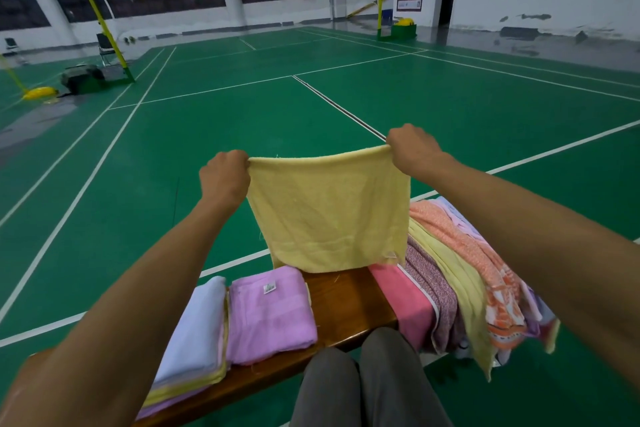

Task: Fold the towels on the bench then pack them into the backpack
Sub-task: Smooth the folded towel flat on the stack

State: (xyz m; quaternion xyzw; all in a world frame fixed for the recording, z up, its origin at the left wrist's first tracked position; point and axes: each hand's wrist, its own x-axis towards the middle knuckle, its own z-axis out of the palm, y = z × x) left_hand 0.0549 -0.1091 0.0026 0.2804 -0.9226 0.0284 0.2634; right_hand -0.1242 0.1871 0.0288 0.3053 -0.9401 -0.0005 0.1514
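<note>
The left grip (pixel 225 177) and the right grip (pixel 412 149) each pinch an upper corner of a yellow towel (pixel 329 211), fingers curled round the cloth, the right grip held a little higher than the left. The towel's top edge stretches taut between the two grips and the rest hangs straight down from them, its lower hem just above the table (pixel 346 302). Below the left grip, on the table, lies a folded pink towel (pixel 270 312), and beside it, further left, a stack of folded towels (pixel 197 333) with a pale blue one on top. Below the right grip a heap of unfolded towels (pixel 464 288), pink, patterned, yellow and orange, drapes over the table's end. The person's knees (pixel 363 381) touch the table's near edge
</note>
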